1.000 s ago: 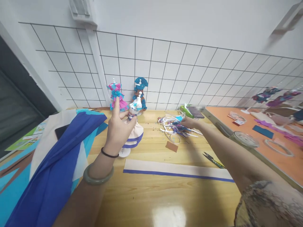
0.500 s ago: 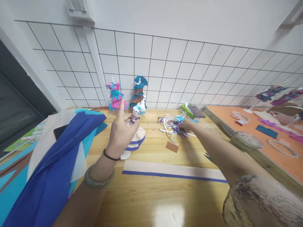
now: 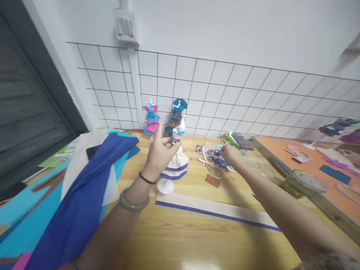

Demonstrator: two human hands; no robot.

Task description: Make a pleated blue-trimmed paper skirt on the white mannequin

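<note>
My left hand [image 3: 160,153] is closed with thumb and fingers around the waist of a small white dress form [image 3: 176,161], its index finger pointing up. The form wears a cream crepe-paper skirt with blue bands and leans, so its round white base [image 3: 165,186] shows. Over a tangle of ribbon scraps [image 3: 215,156] at the back of the table is my right hand [image 3: 230,153], its fingers curled in. What those fingers hold, if anything, is hidden. A long cream paper strip [image 3: 213,210] with a blue edge lies in front of the form.
Two dressed forms, one pink [image 3: 152,118] and one teal-brown [image 3: 176,116], stand by the wall grid. Blue crepe paper [image 3: 84,195] lies in layers at left. A brown paper piece [image 3: 212,180], a green packet [image 3: 230,139] and a ribbon spool [image 3: 305,182] are at right.
The view has swung left, so things sit further right. The dress form leans more and shows more of its base. My right hand has lifted slightly at the ribbon scraps.
</note>
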